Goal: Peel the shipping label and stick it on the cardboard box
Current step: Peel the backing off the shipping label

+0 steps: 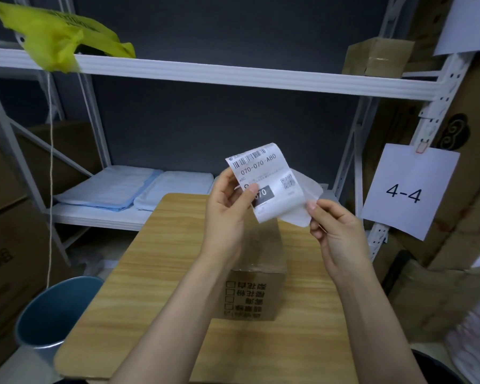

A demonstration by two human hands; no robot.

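My left hand (227,214) pinches the white shipping label (263,173), printed with a barcode and "070-070-A80", and holds it up above the table. My right hand (336,234) grips the translucent backing paper (306,195), which has come away from the label's right and lower edge and curls off to the right. Below both hands a small cardboard box (257,289) with taped top and printed checkboxes on its near side stands on the wooden table (155,286).
A blue bin (53,311) stands at the table's left. White metal shelving (233,73) behind holds folded blue cloths (117,187), a yellow bag (58,37) and a carton (377,56). A "4-4" sign (408,192) hangs right, among stacked cartons.
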